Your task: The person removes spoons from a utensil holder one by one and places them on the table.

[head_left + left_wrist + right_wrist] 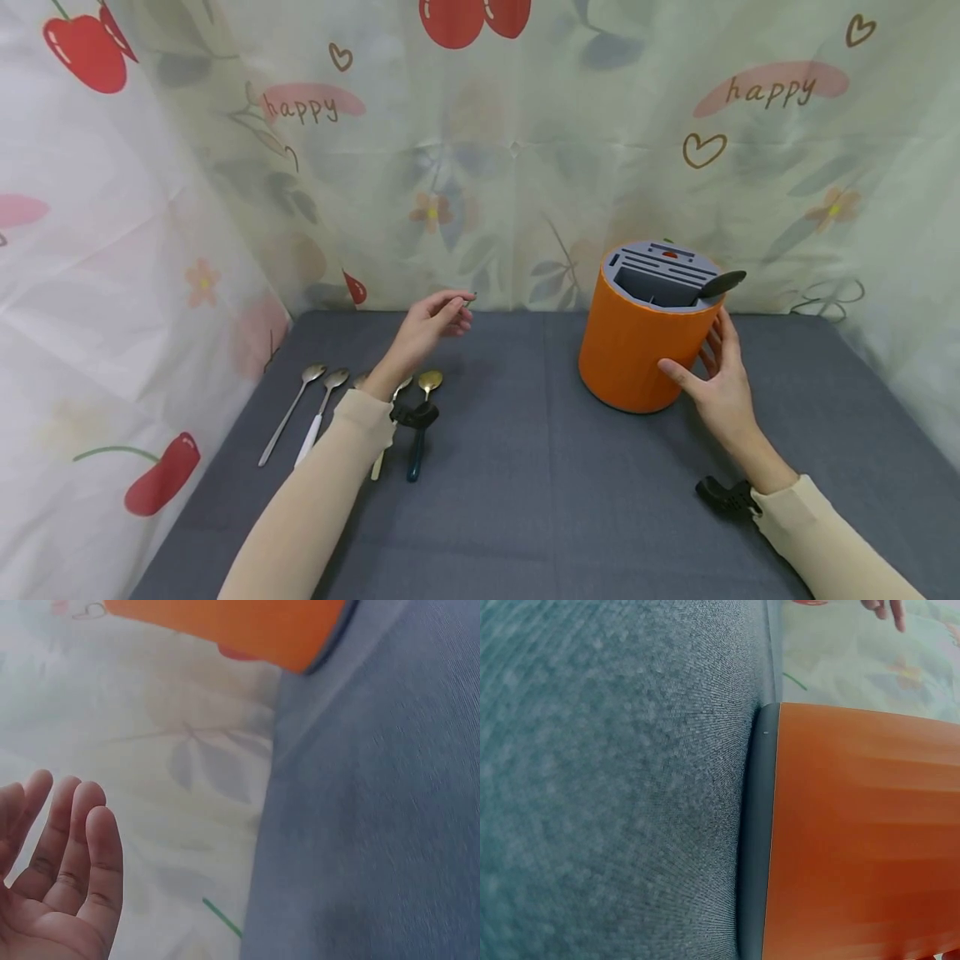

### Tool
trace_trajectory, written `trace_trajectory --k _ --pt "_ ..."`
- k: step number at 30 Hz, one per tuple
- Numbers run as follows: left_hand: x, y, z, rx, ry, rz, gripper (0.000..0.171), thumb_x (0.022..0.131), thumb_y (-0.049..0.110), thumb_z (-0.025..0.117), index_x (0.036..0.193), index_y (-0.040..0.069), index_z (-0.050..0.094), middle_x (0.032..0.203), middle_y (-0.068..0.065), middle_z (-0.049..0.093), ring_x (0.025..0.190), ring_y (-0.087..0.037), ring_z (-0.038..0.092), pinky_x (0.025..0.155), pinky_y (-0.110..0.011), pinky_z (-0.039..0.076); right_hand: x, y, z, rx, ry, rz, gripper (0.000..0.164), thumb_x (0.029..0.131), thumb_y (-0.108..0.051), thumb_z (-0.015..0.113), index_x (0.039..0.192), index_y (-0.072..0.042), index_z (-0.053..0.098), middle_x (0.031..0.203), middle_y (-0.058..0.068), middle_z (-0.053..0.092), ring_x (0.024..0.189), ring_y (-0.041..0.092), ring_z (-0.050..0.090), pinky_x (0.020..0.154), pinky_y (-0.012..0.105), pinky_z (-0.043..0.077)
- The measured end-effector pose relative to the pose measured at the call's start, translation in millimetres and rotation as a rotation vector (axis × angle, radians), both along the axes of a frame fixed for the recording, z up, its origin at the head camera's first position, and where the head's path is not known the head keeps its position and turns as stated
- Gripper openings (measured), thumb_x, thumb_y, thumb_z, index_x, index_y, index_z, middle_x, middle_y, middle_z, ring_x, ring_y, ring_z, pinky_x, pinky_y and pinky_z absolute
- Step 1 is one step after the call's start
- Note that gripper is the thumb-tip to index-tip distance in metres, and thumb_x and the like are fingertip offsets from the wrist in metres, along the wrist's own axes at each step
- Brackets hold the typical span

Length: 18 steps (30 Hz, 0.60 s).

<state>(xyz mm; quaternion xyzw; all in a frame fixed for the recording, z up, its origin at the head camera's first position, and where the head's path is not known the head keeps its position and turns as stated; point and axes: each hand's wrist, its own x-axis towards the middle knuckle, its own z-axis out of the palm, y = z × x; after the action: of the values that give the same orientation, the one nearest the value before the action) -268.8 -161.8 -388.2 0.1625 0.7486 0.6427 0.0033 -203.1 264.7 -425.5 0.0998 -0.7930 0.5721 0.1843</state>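
An orange utensil holder (637,358) with a grey slotted top stands upright on the grey cloth. From its large compartment a dark spoon-shaped head (723,284) leans out to the right. My right hand (720,392) holds the holder's right side, thumb on the front and fingers reaching round behind. In the right wrist view the orange wall (862,832) fills much of the picture. My left hand (438,317) hovers left of the holder, near the back edge of the table. Its fingers (103,847) are loosely bent with nothing between them.
Several spoons lie side by side at the left, among them a silver one (288,417), a white-handled one (318,417) and a dark-handled one (417,446). My left forearm partly covers the row. A printed curtain (517,208) hangs behind the table (600,517).
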Motion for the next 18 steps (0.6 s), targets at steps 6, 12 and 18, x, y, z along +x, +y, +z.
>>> trace_trajectory --k 6,12,18 --pt "0.4 9 8.0 0.090 -0.029 -0.028 0.038 0.111 0.030 0.052 0.139 0.006 0.063 0.117 -0.018 0.066 0.109 -0.037 0.066 0.099 -0.053 0.055 0.0 0 -0.6 0.005 -0.005 -0.002 0.102 0.097 -0.010 0.075 0.167 -0.038 0.007 0.173 0.002 0.015 0.157 0.033 0.020 0.127 0.051 0.018" --pt "-2.7 22 14.6 0.174 -0.038 -0.085 0.039 0.112 0.028 0.052 0.140 0.004 0.062 0.115 -0.014 0.067 0.112 -0.044 0.064 0.092 -0.042 0.060 -0.3 1 -1.5 0.004 -0.003 0.002 0.101 0.098 -0.011 0.075 0.167 -0.036 0.007 0.173 0.004 0.015 0.157 0.033 0.020 0.127 0.051 0.018" --pt "-4.9 41 25.0 0.199 -0.004 -0.116 0.035 0.112 0.025 0.052 0.138 0.005 0.064 0.116 -0.016 0.067 0.112 -0.045 0.064 0.094 -0.042 0.059 -2.0 1 -2.1 0.003 -0.002 0.003 0.101 0.098 -0.011 0.075 0.168 -0.035 0.006 0.173 0.004 0.014 0.157 0.034 0.020 0.127 0.053 0.017"
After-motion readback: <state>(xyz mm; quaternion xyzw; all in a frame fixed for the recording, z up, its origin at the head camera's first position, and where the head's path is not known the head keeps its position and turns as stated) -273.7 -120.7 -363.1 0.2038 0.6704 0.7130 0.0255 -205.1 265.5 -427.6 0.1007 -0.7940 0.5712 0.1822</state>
